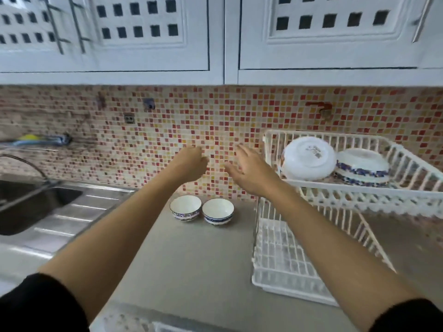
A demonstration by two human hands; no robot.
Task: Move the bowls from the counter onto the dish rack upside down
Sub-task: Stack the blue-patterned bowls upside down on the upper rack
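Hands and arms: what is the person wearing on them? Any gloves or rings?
No gloves or rings show on the left hand or the right hand. Both forearms are bare. Black sleeves are pushed up near the elbows, one on each arm. No watch or bracelet shows at the wrists.

Sink (36,202) cut off at left edge; dish rack (359,188) at right; cabinets (143,44) motion-blurred.

White cabinets (153,34) with square cutouts are hanging across the top of the frame, red-and-yellow mosaic tiles (191,121) are running below, and a steel sink (36,202) is sitting at left.
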